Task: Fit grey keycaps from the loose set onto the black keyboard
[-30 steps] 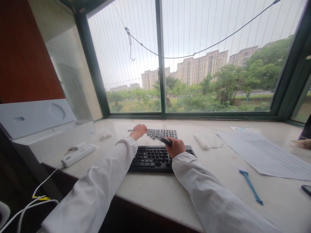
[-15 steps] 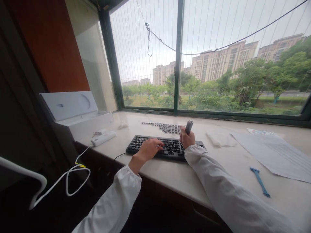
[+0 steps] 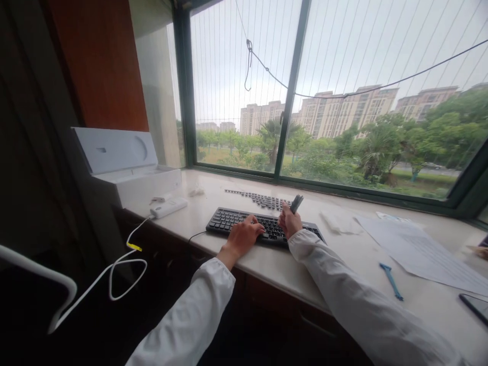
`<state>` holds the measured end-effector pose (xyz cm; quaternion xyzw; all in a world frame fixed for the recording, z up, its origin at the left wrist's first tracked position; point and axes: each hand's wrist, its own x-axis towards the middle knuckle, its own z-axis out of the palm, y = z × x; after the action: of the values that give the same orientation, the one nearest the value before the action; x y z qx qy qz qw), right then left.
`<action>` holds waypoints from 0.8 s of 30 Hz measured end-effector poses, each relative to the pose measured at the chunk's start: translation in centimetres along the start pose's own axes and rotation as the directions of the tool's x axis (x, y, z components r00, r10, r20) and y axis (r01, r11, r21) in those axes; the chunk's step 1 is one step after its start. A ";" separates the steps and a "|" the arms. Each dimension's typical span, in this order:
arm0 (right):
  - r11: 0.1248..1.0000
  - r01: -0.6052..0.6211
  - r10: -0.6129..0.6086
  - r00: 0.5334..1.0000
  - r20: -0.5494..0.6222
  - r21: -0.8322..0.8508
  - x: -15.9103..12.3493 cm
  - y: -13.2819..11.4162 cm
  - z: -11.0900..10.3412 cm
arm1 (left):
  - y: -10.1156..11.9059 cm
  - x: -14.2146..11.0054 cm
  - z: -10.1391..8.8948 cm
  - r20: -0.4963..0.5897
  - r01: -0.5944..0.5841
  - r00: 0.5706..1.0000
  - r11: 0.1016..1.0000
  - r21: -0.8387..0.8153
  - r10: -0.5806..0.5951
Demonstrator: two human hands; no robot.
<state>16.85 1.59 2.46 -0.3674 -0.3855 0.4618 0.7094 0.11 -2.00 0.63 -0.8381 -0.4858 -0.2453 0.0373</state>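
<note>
Left hand (image 3: 246, 235) lies loosely curled on the black keyboard (image 3: 263, 227) at the counter's near edge, holding nothing. Right hand (image 3: 288, 222), just beside it, grips a dark tool (image 3: 296, 203) tilted upward. Loose keycaps (image 3: 261, 199) lie beyond.

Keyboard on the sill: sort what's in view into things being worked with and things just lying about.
In use:
black keyboard, under the left hand
dark grey tool, in the right hand
loose keycaps

Lying about:
white box
white charger
papers
blue puller
phone
</note>
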 end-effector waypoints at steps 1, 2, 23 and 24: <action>1.000 0.012 -0.012 1.000 -0.007 -0.008 0.0 0.1 0.2 | 0.0 -0.1 0.0 0.000 -0.008 1.000 1.000 -0.005 0.008; 1.000 0.022 -0.023 1.000 -0.018 -0.015 0.1 0.2 0.5 | 0.0 -0.1 0.0 0.001 -0.012 1.000 1.000 -0.011 0.012; 0.998 0.035 -0.043 0.989 -0.141 -0.060 0.8 4.0 2.9 | -0.1 -0.1 -0.4 0.069 -0.020 0.997 1.000 -0.004 0.020; 0.997 0.038 -0.048 0.987 -0.152 -0.073 0.9 4.1 2.9 | -0.1 -0.1 -0.4 0.068 -0.019 0.997 1.000 -0.006 0.019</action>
<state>13.02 4.14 0.24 -0.4180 -0.3531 0.4030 0.7336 -0.19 -2.15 0.86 -0.8507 -0.4782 -0.2175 0.0207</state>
